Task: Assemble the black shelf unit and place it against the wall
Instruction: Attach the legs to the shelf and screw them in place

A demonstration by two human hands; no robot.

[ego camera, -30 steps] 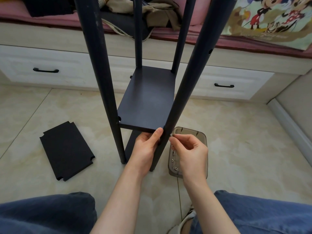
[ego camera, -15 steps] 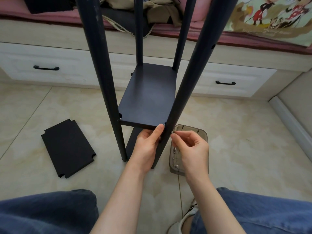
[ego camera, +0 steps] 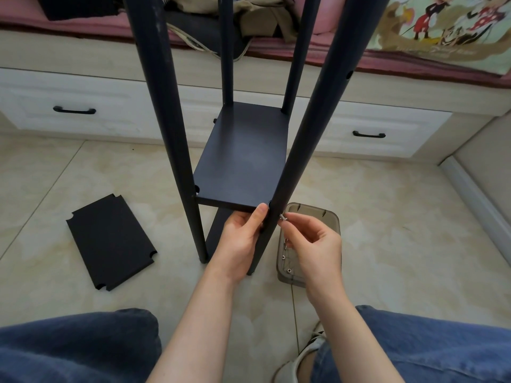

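Note:
The black shelf unit stands on the tiled floor on four round poles, with one shelf board (ego camera: 243,158) set between them above a lower board. My left hand (ego camera: 243,239) grips the near right pole (ego camera: 312,128) just under the shelf board's front corner, thumb up against the board edge. My right hand (ego camera: 315,244) pinches a small silver screw (ego camera: 282,216) whose tip sits at the right side of that pole. A loose black shelf board (ego camera: 110,241) with notched corners lies flat on the floor to the left.
A translucent brown plastic box (ego camera: 329,217) with a few screws sits on the floor behind my right hand. White drawers (ego camera: 74,106) under a bed run along the back. A wall base (ego camera: 475,200) runs along the right. My knees in jeans fill the bottom.
The view has shifted slightly. My right hand has drawn back a little from the pole, so the silver screw now shows between fingertips and pole. The left hand keeps its grip.

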